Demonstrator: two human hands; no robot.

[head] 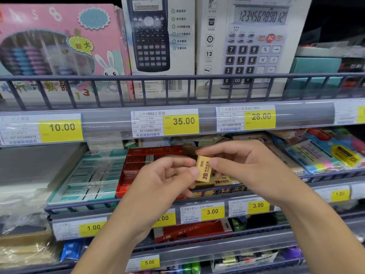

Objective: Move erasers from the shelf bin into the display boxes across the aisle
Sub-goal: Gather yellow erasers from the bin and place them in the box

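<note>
tan 2b eraser held upright above the red display box.

The eraser was tan-yellow with dark brown "2B" print. The box behind it was red with gold lettering. Left of that, the packs were teal and white. The price tags were yellow with black figures on white labels. The rails were grey-blue. The abacus box was pink, with a white rabbit and blue and purple beads. The calculator boxes were white, one picturing a black calculator, the other a grey one with a red AC key.
</note>
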